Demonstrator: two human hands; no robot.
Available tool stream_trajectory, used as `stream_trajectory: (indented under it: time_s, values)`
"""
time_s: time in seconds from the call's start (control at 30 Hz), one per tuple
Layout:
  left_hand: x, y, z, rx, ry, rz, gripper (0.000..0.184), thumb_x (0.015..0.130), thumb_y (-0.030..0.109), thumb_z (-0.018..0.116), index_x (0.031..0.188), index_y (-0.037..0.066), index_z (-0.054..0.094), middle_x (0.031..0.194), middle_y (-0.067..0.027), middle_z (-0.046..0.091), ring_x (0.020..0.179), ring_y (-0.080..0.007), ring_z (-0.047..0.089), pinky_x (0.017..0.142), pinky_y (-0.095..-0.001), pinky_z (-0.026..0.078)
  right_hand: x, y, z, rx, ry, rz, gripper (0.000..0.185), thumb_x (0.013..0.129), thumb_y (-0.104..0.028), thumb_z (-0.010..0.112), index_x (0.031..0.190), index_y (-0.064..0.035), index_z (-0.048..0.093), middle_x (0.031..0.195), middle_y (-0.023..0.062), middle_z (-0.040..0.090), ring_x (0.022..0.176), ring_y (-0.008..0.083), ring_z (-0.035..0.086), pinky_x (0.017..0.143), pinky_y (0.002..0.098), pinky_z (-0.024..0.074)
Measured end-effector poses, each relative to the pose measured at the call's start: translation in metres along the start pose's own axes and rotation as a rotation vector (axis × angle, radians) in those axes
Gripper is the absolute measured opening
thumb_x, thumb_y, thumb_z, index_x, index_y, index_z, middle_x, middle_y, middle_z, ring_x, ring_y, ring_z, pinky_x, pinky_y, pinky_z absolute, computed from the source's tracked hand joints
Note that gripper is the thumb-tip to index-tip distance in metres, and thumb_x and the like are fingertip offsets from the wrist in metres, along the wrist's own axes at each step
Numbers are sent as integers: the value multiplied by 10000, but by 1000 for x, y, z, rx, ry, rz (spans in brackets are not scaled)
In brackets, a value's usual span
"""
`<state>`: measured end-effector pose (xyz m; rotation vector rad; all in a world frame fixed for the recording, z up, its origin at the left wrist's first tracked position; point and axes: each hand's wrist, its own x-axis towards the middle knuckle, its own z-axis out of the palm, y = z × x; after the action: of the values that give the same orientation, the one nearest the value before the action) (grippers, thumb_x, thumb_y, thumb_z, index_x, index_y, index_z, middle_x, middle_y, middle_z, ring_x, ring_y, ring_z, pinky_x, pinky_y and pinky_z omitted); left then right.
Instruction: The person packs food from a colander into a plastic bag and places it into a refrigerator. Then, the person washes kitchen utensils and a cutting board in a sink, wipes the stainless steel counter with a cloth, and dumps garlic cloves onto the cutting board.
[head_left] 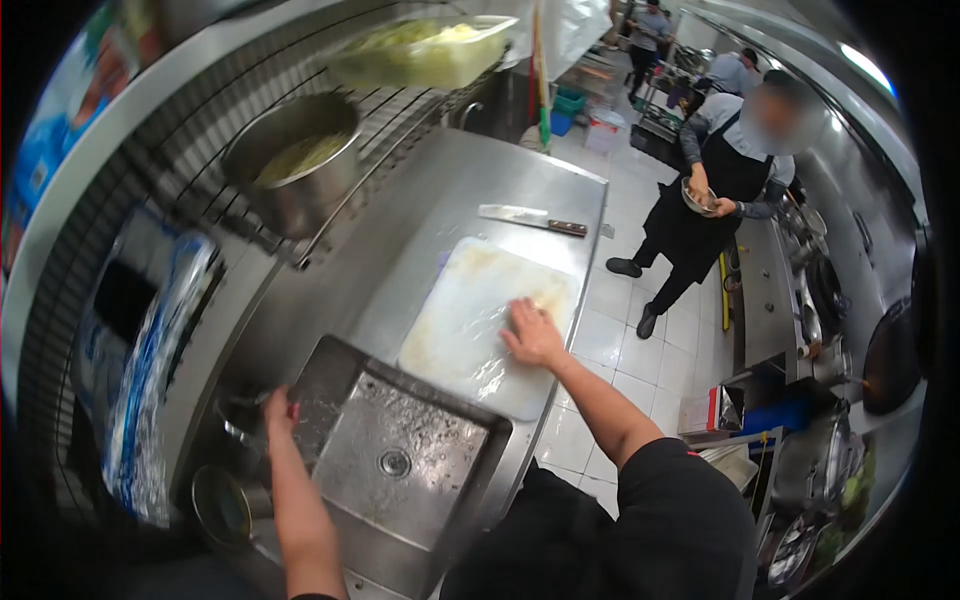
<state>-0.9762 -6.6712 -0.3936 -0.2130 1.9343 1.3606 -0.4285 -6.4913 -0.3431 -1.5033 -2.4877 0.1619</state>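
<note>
My right hand (532, 335) lies on a wet white cutting board (470, 310), palm down with its fingers apart. The board rests on the steel counter beside the sink (400, 460). Beyond it lies a knife (535, 219) with a broad blade and a dark handle. At the sink's left edge, my left hand (281, 408) is closed on what looks like a faucet handle with a red part. The metal faucet (236, 422) is just left of this hand and partly blurred. Water drops cover the sink floor around the drain.
A wire shelf above the counter holds a steel pot (295, 160) and a plastic tub (425, 50) of pale food. A metal pot (225, 505) stands left of the sink. Across the aisle a co-worker (720, 180) holds a bowl; stove pans line the right.
</note>
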Motion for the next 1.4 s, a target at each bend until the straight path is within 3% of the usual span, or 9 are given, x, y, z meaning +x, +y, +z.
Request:
stream_trajectory:
  time_s: [0.17, 0.33, 0.37, 0.4, 0.47, 0.57, 0.67, 0.87, 1.4]
  values:
    - [-6, 49, 4, -239, -11, -33, 298, 830, 351, 682, 889, 106, 523, 687, -25, 486, 502, -133, 529, 380, -226, 405, -7, 39, -7, 144, -74, 341, 770, 915, -422, 516, 1451, 62, 249, 1526, 254, 248, 1439, 375, 190, 1186, 454, 150]
    - [-27, 29, 51, -31, 60, 129, 275, 882, 344, 630, 814, 97, 529, 703, -36, 558, 527, -141, 569, 408, -251, 435, -63, -118, 13, 449, -300, -450, 743, 917, -477, 513, 1393, 68, 351, 1446, 276, 359, 1380, 404, 299, 1161, 461, 222]
    - [-34, 22, 56, 121, -69, 146, 278, 903, 338, 619, 805, 93, 533, 725, -40, 579, 536, -146, 575, 423, -258, 447, -53, -150, -24, 371, -950, -613, 668, 924, -475, 506, 1380, 2, 405, 1431, 242, 397, 1372, 411, 314, 1120, 469, 301]
    - [-50, 17, 64, 263, -228, 206, 261, 916, 331, 618, 843, 92, 545, 768, -50, 599, 571, -152, 590, 450, -265, 463, -76, -166, 7, 786, -1067, -623, 561, 925, -423, 520, 1346, -57, 460, 1396, 197, 449, 1343, 393, 363, 1050, 488, 382]
    - [-97, -4, 77, 475, -440, 302, 241, 931, 332, 622, 935, 98, 566, 831, -58, 625, 662, -161, 615, 519, -282, 493, -110, -182, 55, 619, -380, -1001, 487, 910, -348, 549, 1292, -50, 497, 1347, 192, 492, 1304, 371, 414, 997, 513, 409]
    - [-178, -53, 66, 394, -635, 301, 300, 927, 363, 633, 1105, 126, 580, 947, -18, 640, 867, -157, 625, 684, -347, 521, -105, -161, 17, 708, -429, -855, 428, 863, -276, 601, 1210, -32, 538, 1247, 180, 540, 1233, 356, 467, 939, 533, 418]
    - [-199, -136, 42, -300, -573, -30, 404, 936, 391, 595, 1246, 134, 558, 1041, -60, 653, 847, -211, 639, 656, -351, 517, -72, -121, 1, 678, -470, -763, 395, 819, -231, 628, 1141, -9, 570, 1139, 184, 565, 1148, 359, 513, 906, 507, 434]
    - [-241, -282, -8, 1307, 146, 40, 779, 802, 578, 634, 1441, 178, 435, 1478, -159, 405, 1413, -377, 239, 1090, -617, 212, -32, -28, -7, 904, 42, -706, 238, 762, -131, 639, 933, 33, 609, 923, 211, 603, 880, 395, 590, 805, 472, 484]
    - [-372, -300, -11, 918, 633, 272, 341, 800, 350, 713, 1069, 145, 672, 1280, -146, 554, 1317, -322, 387, 1025, -551, 312, 55, 66, -35, 328, 20, -283, 453, 792, -252, 657, 1166, -15, 562, 1135, 193, 580, 1103, 364, 530, 922, 498, 423]
